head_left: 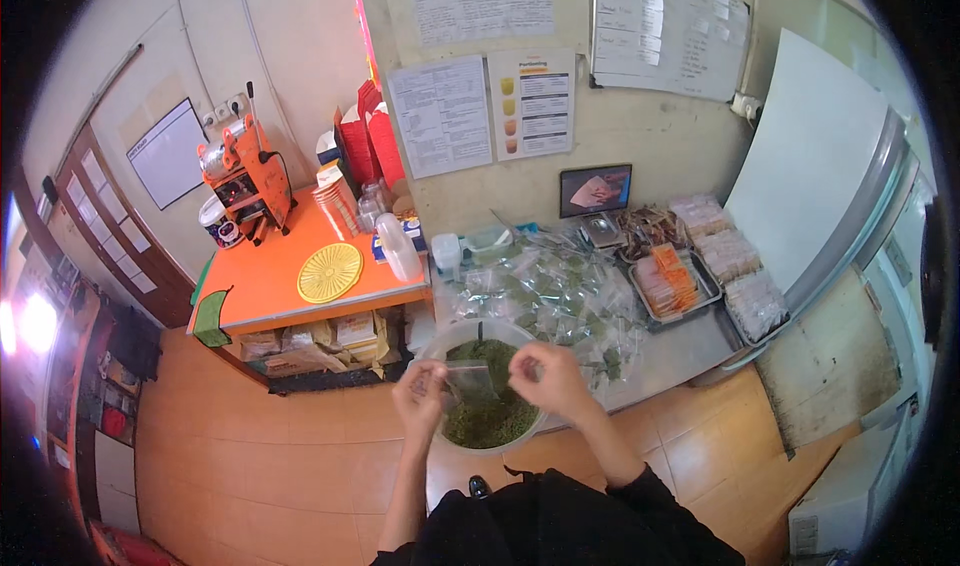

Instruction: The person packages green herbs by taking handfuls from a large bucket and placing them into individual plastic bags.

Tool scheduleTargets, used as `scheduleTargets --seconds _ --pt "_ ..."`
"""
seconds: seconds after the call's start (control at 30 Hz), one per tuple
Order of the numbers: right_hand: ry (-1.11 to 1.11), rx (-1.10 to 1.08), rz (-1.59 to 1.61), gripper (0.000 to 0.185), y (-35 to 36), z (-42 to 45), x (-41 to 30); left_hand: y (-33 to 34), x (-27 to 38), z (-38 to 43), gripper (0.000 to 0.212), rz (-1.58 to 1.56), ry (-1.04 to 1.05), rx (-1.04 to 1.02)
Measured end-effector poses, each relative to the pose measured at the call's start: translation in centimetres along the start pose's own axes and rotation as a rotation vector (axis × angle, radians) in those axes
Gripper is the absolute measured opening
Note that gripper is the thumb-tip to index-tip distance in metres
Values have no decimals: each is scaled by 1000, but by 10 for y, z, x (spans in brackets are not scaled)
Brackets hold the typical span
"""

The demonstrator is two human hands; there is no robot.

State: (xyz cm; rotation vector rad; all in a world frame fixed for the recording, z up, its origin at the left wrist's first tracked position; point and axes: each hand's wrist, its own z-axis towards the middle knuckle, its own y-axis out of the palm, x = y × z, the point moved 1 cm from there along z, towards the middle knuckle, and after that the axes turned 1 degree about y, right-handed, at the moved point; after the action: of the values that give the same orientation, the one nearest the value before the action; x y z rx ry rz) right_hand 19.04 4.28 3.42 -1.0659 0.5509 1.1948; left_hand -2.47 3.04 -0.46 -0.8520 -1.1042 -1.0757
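Between the thumb and fingers of my left hand (421,395) is a small clear zip bag (474,380), its red-lined edge upward. My right hand (553,380) hovers just right of the bag, fingers curled; whether they grip anything cannot be told. Below both hands stands a round translucent plastic tub (444,333) filled with chopped green flakes (487,425). A dark thin handle shows at the tub's far side. Beyond the tub, many small clear bags with green contents (555,288) are heaped on the metal table (675,360).
A metal tray (709,296) holds packets, some orange. Stacked packets (727,255) line the table's right end. A small scale (600,228) sits below a screen (596,191). Left, an orange counter (262,281) carries a cup sealing machine (244,180) and a yellow lid (330,273).
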Motion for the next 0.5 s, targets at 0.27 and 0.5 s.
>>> scheduleTargets --seconds 0.27,0.5 --pt "73 -136 16 19 11 8 2 16 1 -3 9 41 -2 -216" --pt "72 521 -167 31 -28 50 41 9 -14 13 29 -863 -244 -69"
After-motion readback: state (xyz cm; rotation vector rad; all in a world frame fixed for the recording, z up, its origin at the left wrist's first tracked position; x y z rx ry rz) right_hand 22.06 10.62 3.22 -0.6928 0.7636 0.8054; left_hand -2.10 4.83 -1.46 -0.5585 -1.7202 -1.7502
